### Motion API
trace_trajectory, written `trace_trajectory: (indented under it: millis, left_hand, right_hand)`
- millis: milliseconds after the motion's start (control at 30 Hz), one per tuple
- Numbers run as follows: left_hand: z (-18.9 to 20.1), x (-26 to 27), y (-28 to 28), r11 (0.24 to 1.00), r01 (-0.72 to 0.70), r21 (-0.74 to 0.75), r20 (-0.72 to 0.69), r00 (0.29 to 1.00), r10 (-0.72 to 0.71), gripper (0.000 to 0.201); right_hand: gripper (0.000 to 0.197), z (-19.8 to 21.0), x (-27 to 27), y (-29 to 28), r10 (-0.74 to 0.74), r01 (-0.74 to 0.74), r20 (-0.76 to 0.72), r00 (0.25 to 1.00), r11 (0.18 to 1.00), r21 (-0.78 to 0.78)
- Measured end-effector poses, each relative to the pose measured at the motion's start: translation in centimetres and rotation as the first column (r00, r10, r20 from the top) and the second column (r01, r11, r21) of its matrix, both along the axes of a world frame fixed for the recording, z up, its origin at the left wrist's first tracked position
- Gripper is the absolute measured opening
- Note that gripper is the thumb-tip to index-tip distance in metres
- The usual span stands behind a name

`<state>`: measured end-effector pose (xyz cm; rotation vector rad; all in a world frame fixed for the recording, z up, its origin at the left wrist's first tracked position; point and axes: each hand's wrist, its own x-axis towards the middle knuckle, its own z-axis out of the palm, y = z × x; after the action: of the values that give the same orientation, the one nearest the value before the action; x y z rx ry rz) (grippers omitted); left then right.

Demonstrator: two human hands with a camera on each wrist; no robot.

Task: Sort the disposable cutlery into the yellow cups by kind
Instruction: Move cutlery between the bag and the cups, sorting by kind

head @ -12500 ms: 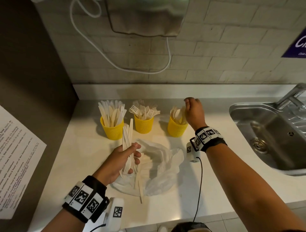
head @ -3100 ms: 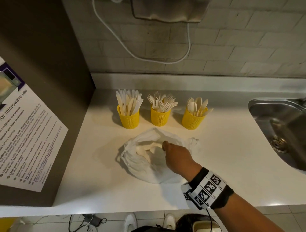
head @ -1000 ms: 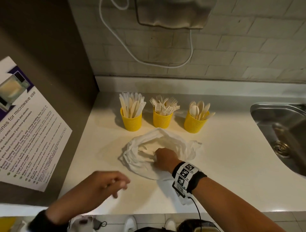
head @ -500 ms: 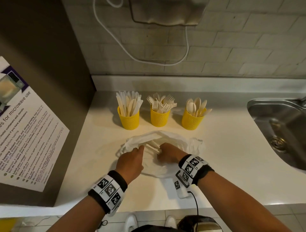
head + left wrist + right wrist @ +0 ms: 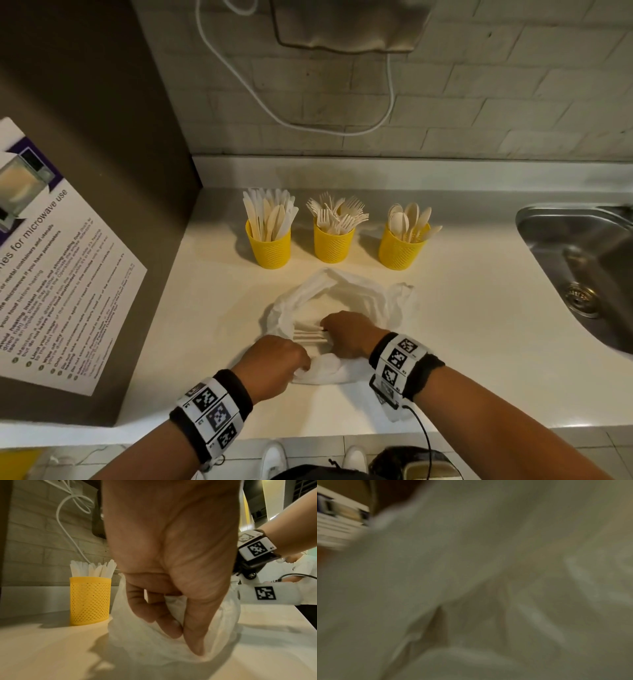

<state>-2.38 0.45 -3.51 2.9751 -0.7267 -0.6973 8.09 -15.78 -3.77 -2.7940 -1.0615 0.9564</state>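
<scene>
Three yellow cups stand in a row at the back of the counter: knives (image 5: 268, 246) on the left, forks (image 5: 334, 243) in the middle, spoons (image 5: 399, 250) on the right. In front of them lies a crumpled white plastic bag (image 5: 359, 294). My right hand (image 5: 330, 334) reaches into the bag and grips a small bunch of white cutlery (image 5: 308, 336) by one end. At the bag's near edge, my left hand (image 5: 303, 365) pinches the plastic; the left wrist view shows thumb and fingers (image 5: 193, 646) squeezing the bag (image 5: 223, 622) beside the knife cup (image 5: 90, 600). The right wrist view shows only blurred bag plastic (image 5: 471, 574).
A steel sink (image 5: 582, 260) is set into the counter at the right. A dark cabinet side with a printed microwave notice (image 5: 58, 284) walls off the left. A white cable (image 5: 260, 99) hangs on the tiled wall. The counter's front edge (image 5: 342, 430) runs just behind my wrists.
My left hand came in from the lower left, moved from the bag's left rim to its near edge and pinched it. The right hand has gathered cutlery inside the bag.
</scene>
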Motion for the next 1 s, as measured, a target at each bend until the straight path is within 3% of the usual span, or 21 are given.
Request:
trace_trajectory:
  millis: [100, 167, 333, 633, 733, 800, 900, 1000]
  left_hand:
    - [0.8, -0.2, -0.5, 1.0, 0.003, -0.021, 0.061, 0.998, -0.002, 0.031]
    - [1.2, -0.3, -1.0, 0.998, -0.028, -0.053, 0.018, 0.999, 0.029, 0.028]
    - [0.4, -0.6, -1.1, 0.987, -0.118, 0.109, 0.011, 0.993, 0.117, 0.031]
    - [0.6, 0.6, 0.6, 0.951, -0.29, 0.105, 0.057, 0.957, 0.285, 0.034]
    - [1.1, 0.7, 1.2, 0.939, -0.342, 0.043, 0.048, 0.939, 0.34, 0.033]
    - [1.4, 0.7, 1.4, 0.922, -0.386, -0.037, 0.021, 0.922, 0.386, 0.033]
    - [2.4, 0.7, 1.8, 0.907, -0.411, -0.095, 0.001, 0.911, 0.413, 0.037]
    - [4.2, 0.4, 2.3, 0.886, -0.444, -0.133, -0.064, 0.896, 0.439, 0.061]
  right_hand:
    - [0.025, -0.3, -0.6, 0.1, 0.038, -0.037, 0.042, 0.998, 0.999, -0.02]
    - [0.023, 0.0, -0.7, 0.0, 0.07, -0.068, 0.072, 0.995, 0.997, -0.023]
    - [0.028, 0.3, -0.8, 0.1, 0.106, -0.104, 0.148, 0.983, 0.994, -0.02]
    - [0.031, 6.1, 2.3, -1.0, 0.012, -0.024, 0.056, 0.998, 0.977, 0.211]
    - [0.017, 7.7, 2.9, -2.0, 0.001, 0.059, -0.145, 0.989, 0.91, 0.411]
    - [0.014, 9.0, 2.9, -2.5, 0.061, 0.094, -0.313, 0.948, 0.885, 0.456]
    - [0.019, 10.2, 2.9, -2.6, 0.076, 0.15, -0.39, 0.918, 0.843, 0.516]
    - [0.017, 10.7, 3.2, -2.1, -0.044, 0.362, -0.429, 0.902, 0.619, 0.697]
